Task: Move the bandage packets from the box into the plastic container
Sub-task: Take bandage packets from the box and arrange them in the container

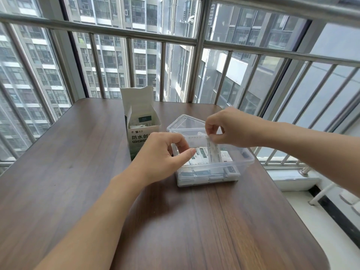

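An open white and green bandage box [136, 137] stands upright at the middle of the wooden table [78, 172], with packets [139, 125] showing inside. To its right sits the clear plastic container [241, 162], holding several bandage packets [200, 158]. My right hand [229, 129] hovers over the container and pinches one packet [213, 151] by its top end, so it hangs down into the container. My left hand [161, 152] is at the container's left rim, fingers curled over the wall and thumb pointing inward.
The container's clear lid [183, 121] lies just behind it. A metal railing [196, 55] and window glass run along the table's far edge and its right side. The table's right edge lies close beside the container.
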The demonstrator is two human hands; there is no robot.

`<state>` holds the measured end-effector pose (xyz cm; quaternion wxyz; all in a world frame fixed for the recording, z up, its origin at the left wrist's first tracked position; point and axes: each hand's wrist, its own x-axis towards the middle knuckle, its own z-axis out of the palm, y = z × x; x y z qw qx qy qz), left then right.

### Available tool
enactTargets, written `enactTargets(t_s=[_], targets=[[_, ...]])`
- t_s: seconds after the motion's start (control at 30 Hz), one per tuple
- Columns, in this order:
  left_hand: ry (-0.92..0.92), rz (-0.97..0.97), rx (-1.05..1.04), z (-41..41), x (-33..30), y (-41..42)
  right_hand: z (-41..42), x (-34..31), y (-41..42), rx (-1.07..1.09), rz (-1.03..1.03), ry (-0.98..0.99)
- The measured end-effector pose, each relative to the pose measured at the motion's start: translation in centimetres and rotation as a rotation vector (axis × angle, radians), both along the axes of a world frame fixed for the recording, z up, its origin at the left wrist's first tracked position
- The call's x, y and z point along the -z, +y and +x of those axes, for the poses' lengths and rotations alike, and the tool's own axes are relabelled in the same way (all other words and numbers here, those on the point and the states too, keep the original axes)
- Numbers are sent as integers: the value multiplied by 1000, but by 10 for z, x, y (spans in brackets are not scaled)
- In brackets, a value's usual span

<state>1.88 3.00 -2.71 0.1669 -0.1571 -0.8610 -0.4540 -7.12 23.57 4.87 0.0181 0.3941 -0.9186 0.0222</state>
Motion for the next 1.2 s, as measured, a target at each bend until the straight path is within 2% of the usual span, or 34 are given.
enactTargets(t_s=[0.13, 0.33, 0.47, 0.63, 0.93, 1.07, 1.2], targets=[[4, -1, -5, 0, 1, -1, 4, -16, 3, -47, -106, -16], [0, -2, -8, -1, 1, -1, 5, -27, 14, 10, -279, -211], [-2, 0, -8, -1, 2, -1, 6, -32, 23, -70, -468, -60], [1, -4, -16, 0, 0, 0, 16, 6, 21, -179, -287, 18], [-4, -6, -12, 0, 0, 0, 17, 14, 27, -129, -255, -252], [-2, 1, -14, -1, 1, 0, 10, 3, 26, -32, -238, -328], [-3, 2, -13, -1, 1, 0, -3, 11, 11, 93, -97, -364]])
